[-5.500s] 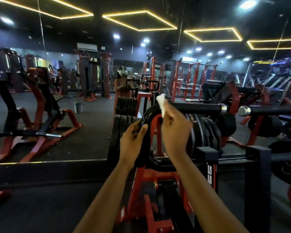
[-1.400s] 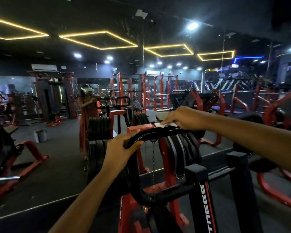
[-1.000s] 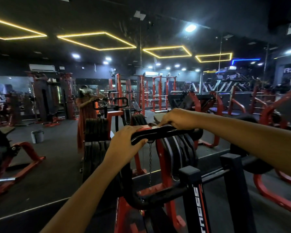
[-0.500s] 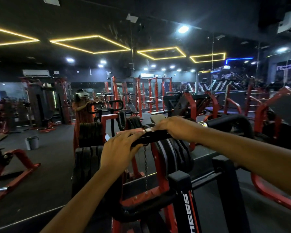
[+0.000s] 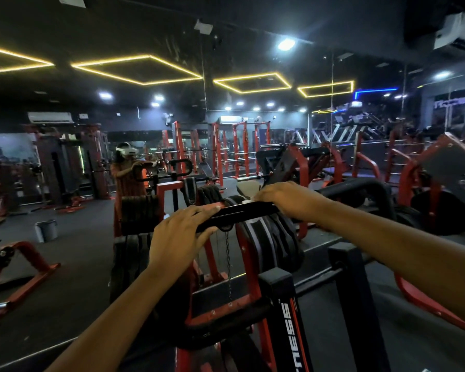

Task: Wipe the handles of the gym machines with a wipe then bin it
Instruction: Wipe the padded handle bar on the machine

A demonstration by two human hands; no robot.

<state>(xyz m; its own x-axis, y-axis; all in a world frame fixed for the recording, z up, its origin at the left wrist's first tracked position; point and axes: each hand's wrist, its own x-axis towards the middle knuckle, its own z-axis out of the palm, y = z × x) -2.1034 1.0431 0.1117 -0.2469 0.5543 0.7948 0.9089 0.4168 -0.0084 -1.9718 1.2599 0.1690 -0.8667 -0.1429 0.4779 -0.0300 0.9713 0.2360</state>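
Observation:
A black padded machine handle runs across the middle of the view on a red and black machine. My left hand grips its left end, fingers laid over the top. My right hand is wrapped over the handle further right and holds a white wipe against it. Only a small white edge of the wipe shows by my fingertips.
Black weight plates hang on the machine below the handle, with a thin chain. A grey bin stands on the dark floor at left. A wall mirror ahead reflects a person. Red machines crowd the right side.
My right hand has slid along the handle with the wipe over the last seconds. The view has turned a little, and my left hand has kept its hold on the left end.

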